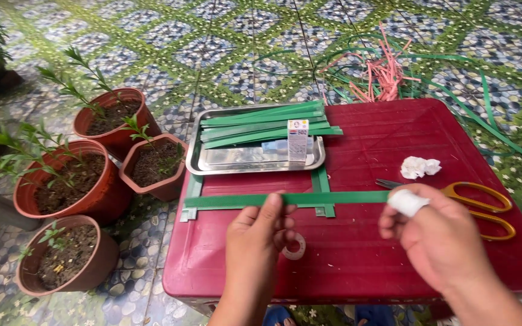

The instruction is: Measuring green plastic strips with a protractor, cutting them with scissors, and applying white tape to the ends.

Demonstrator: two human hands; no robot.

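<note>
On the dark red tabletop [394,253], I am watching both hands working along a long green strip [333,197] that is lying crosswise near the middle. The left hand [258,232] is pinching the strip from below, its grip closing on the band with the thumb and fingertips touching the strip's lower edge. The right hand [439,232] is sitting at the strip's right end, with a white wrapping [407,202] covering one fingertip; I cannot tell whether that grip is actually closing on the strip or only touching it.

Two shorter green strips are lying under the long one, running away from me: one [192,196] at the left end, another [322,190] nearer the middle. A small ring of clear tape [295,247] is resting just beside the left hand's fingers. Scissors with yellow handles [478,205] are lying just behind the right hand, and a crumpled white wad [419,167] is sitting beyond them.

At the far edge a metal tray [197,160] is holding a bundle of green strips [264,124] and a small upright white box [298,140]. On the tiled floor, four terracotta pots [107,196] with plants are standing to the left, and loose pink strands [385,72] are lying beyond the tabletop.
</note>
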